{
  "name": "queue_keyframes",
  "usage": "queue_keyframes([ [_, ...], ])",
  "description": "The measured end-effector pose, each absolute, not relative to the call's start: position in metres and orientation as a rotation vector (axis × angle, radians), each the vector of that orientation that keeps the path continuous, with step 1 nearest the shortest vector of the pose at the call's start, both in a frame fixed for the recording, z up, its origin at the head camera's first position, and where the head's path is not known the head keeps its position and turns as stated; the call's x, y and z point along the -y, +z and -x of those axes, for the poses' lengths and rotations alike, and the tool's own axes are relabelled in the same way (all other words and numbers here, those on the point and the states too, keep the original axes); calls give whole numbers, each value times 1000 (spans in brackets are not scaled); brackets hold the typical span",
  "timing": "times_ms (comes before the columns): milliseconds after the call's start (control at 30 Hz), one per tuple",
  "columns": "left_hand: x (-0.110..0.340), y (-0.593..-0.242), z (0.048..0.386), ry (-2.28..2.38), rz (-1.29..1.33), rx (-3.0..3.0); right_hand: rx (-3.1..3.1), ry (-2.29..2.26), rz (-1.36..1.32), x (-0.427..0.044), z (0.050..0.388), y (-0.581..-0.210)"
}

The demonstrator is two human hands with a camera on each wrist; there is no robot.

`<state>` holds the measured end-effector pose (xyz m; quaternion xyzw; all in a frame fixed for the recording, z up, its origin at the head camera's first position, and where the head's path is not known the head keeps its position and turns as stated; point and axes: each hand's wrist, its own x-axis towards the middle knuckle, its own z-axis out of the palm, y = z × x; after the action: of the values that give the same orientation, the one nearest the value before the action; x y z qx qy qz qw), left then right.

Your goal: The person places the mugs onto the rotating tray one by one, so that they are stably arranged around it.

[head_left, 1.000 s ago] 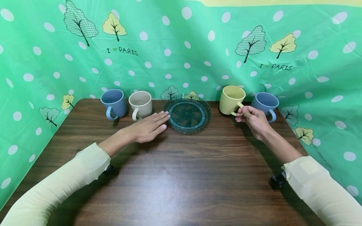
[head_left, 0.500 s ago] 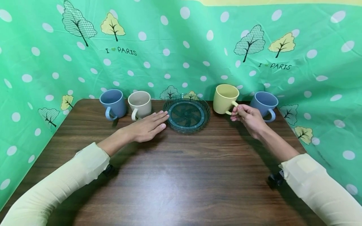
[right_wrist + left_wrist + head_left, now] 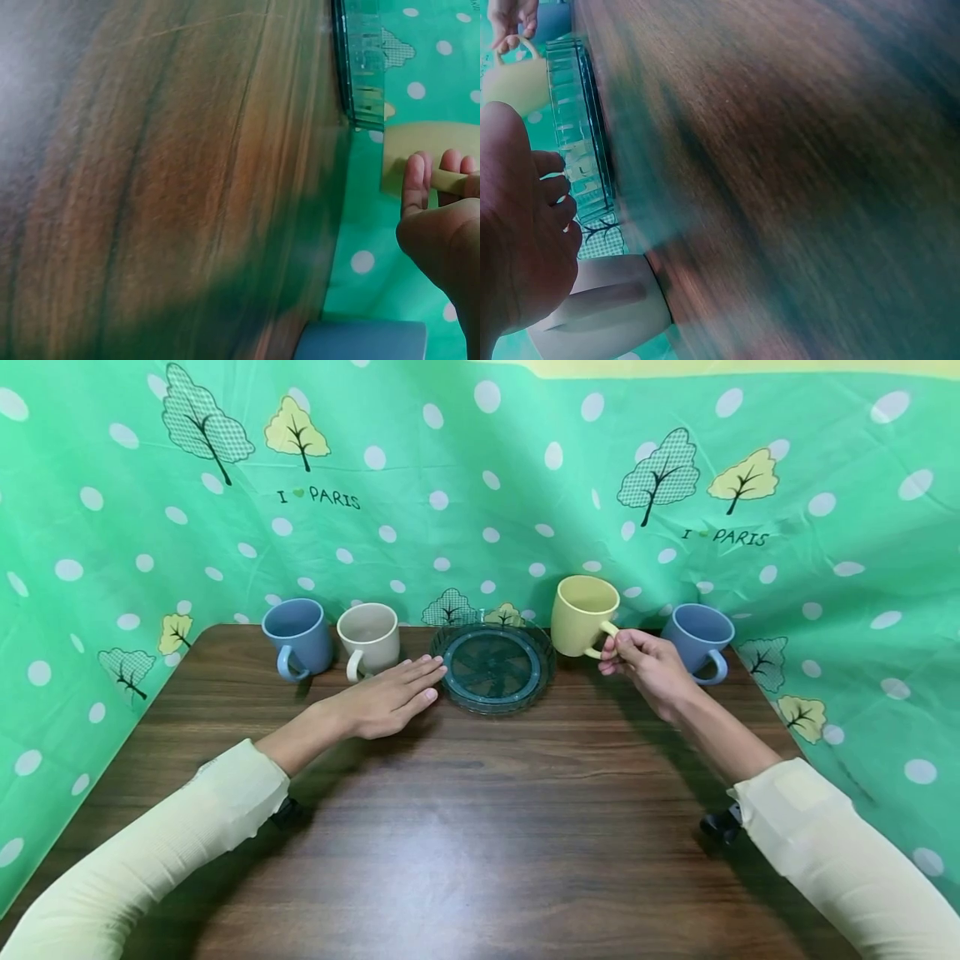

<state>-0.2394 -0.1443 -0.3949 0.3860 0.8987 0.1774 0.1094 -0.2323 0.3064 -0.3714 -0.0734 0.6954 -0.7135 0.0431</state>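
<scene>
Right hand [image 3: 651,670] pinches the handle [image 3: 609,628] of the yellow mug [image 3: 581,618] between thumb and fingers; the yellow mug is upright, just right of the glass dish [image 3: 492,665], with its base off the table [image 3: 480,827]; the handle points away from the dish. Left hand [image 3: 382,700] is left of the dish, palm down, fingers straight and pressed together; its fingertips lie at the dish's left rim; whether they touch it cannot be told.

White mug [image 3: 372,633] stands left of the dish, behind the left hand, which hides its lower part; first blue mug [image 3: 306,642] stands farther left of the dish, beside the white mug; second blue mug [image 3: 696,633] stands well right of the dish, beyond the yellow mug and partly behind the right hand; green curtain [image 3: 480,460], printed with white dots and trees, hangs behind the dish; pale sleeves [image 3: 172,822] cover both forearms in front of the dish.
</scene>
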Motion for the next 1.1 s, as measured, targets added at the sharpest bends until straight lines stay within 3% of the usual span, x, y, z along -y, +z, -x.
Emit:
queue_keyframes([
  [1100,146,-397,242,505,-1139,-2635,-2063,-2163,266,-264,236,-371],
])
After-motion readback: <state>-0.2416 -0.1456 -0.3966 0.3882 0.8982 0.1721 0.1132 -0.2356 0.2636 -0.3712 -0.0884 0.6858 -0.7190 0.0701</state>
